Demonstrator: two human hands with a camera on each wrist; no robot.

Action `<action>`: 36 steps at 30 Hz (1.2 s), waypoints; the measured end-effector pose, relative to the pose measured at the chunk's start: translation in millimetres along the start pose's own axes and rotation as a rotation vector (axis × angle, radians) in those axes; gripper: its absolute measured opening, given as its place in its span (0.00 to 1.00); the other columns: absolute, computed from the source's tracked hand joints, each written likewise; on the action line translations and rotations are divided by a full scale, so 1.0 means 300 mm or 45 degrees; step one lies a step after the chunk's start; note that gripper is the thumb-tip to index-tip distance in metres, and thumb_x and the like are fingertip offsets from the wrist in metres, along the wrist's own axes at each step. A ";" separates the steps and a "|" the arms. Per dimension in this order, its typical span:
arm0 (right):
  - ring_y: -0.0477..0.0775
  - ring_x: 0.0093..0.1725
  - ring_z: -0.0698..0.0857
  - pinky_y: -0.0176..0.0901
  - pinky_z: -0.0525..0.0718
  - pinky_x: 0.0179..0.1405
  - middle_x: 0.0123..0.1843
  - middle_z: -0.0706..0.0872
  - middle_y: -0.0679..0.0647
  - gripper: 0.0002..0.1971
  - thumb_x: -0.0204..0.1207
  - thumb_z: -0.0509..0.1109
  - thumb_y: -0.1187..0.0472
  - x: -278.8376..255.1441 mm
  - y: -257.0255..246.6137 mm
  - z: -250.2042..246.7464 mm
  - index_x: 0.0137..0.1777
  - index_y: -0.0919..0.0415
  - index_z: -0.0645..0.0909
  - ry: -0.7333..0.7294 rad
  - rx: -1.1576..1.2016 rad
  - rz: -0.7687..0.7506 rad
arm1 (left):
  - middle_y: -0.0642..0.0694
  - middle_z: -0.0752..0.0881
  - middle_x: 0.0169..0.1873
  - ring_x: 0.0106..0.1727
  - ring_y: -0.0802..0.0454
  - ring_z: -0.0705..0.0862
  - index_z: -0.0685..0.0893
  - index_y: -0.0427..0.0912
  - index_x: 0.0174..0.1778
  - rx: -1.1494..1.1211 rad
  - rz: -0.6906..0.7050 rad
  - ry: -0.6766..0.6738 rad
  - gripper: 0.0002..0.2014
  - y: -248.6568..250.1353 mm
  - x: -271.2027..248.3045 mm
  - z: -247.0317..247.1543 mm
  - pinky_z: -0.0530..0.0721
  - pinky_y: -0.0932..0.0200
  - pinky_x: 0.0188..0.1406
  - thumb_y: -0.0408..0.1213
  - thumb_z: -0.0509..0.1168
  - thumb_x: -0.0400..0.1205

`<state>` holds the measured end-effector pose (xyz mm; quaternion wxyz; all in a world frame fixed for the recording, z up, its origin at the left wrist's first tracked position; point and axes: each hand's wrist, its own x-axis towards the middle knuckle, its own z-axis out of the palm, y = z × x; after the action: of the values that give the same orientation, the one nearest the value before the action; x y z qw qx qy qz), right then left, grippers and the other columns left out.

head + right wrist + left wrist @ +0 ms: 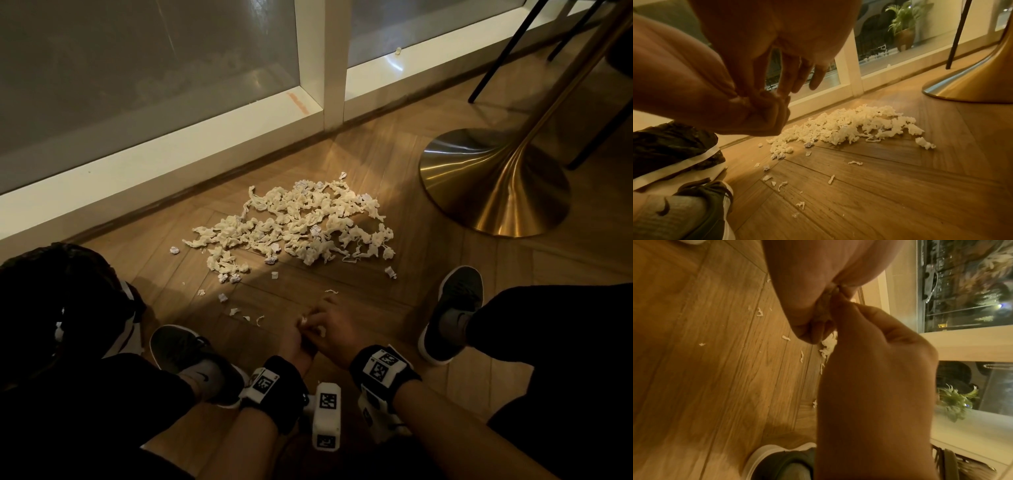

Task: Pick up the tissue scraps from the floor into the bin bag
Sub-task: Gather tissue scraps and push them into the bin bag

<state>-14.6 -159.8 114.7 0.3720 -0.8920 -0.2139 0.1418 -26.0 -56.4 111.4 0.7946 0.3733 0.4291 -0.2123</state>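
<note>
Tissue scraps (294, 222): main heap on floor (394, 308), ahead of both hands, apart from fingers; stray bits nearer. Left hand (298, 337) and right hand (334, 329) touching, fingers curled, pinching small tissue bits between them. Bin bag (65, 291) at left, beside shoe (191, 356). Table base (493, 185) right of heap; window frame (171, 168) behind.

A: Dim, warm light. A bright patch falls across the tissue scraps (294, 222) and the wooden floor (394, 308); the lower part of the head view sinks into near black.

B: Glare?

A: Streaks on the brass table base (493, 185) and faint reflections in the window glass (137, 68).

B: Wrist views?

A: Orange-tinted, soft. The left hand (875, 386) and right hand (777, 32) loom blurred, and lines bend at the edges.
</note>
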 end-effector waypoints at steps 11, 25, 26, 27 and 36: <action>0.56 0.52 0.74 0.32 0.64 0.46 0.48 0.85 0.59 0.03 0.68 0.75 0.68 0.004 -0.023 0.013 0.41 0.64 0.89 -0.060 0.020 0.020 | 0.37 0.82 0.37 0.40 0.46 0.82 0.81 0.35 0.44 0.110 -0.037 -0.009 0.15 0.010 -0.030 0.000 0.81 0.58 0.31 0.33 0.49 0.87; 0.49 0.61 0.74 0.41 0.72 0.61 0.58 0.82 0.52 0.03 0.72 0.73 0.65 0.026 -0.081 -0.054 0.45 0.62 0.86 -0.120 0.052 -0.047 | 0.41 0.76 0.30 0.33 0.47 0.75 0.80 0.38 0.34 0.437 0.222 0.158 0.13 0.065 0.002 -0.020 0.71 0.58 0.29 0.31 0.53 0.81; 0.49 0.62 0.74 0.41 0.72 0.63 0.61 0.81 0.51 0.03 0.71 0.74 0.65 0.026 -0.077 -0.056 0.44 0.60 0.84 -0.086 0.076 0.006 | 0.41 0.77 0.32 0.34 0.47 0.75 0.81 0.39 0.37 0.456 0.196 0.134 0.13 0.059 0.003 -0.019 0.72 0.57 0.30 0.33 0.53 0.82; 0.49 0.63 0.74 0.43 0.74 0.64 0.62 0.79 0.50 0.05 0.69 0.75 0.65 0.028 -0.072 -0.057 0.43 0.57 0.82 -0.057 0.104 0.061 | 0.41 0.77 0.33 0.34 0.47 0.76 0.80 0.39 0.38 0.493 0.193 0.108 0.12 0.054 -0.002 -0.019 0.72 0.57 0.29 0.34 0.54 0.83; 0.48 0.52 0.79 0.42 0.87 0.42 0.58 0.74 0.47 0.22 0.60 0.82 0.60 0.051 0.016 -0.101 0.53 0.53 0.79 -0.202 0.270 0.470 | 0.44 0.80 0.23 0.18 0.53 0.73 0.81 0.37 0.36 0.812 0.182 -0.183 0.19 0.001 -0.057 0.002 0.67 0.66 0.18 0.47 0.55 0.84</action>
<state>12.4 -173.6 130.4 0.4133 -0.8581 -0.0595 0.2989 -34.7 -56.4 126.2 0.6788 0.6165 0.2566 -0.3056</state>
